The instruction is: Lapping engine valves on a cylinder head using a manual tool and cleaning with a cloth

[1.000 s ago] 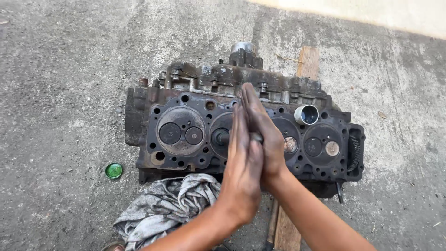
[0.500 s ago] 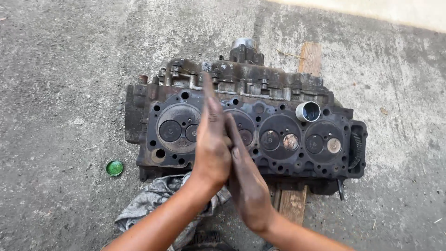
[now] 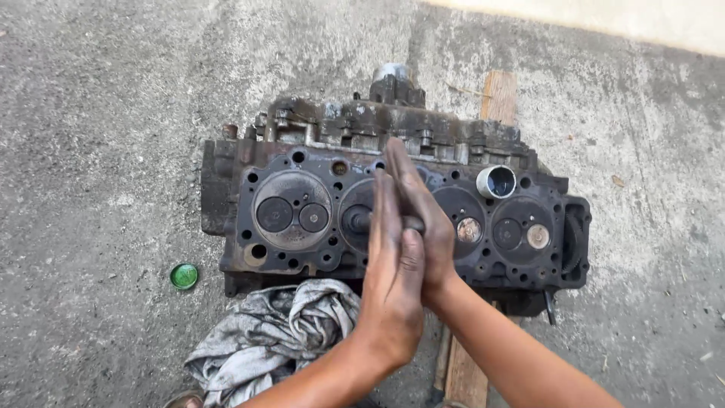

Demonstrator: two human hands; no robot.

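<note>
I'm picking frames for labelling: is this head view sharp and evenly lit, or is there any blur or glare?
Head view: soft, even daylight, no hard shadows; the engine block and rag are sharp; the left hand and right hand, pressed together, look slightly soft at the fingertips; the top right corner is washed out pale.

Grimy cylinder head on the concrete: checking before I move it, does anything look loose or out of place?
A small silver metal cup sits loose on the dark cylinder head, near its upper right. A round green cap lies alone on the concrete.

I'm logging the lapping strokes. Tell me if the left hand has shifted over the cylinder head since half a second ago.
Yes. The left hand has slid back toward the person relative to the cylinder head, while the right hand has pushed forward.
</note>
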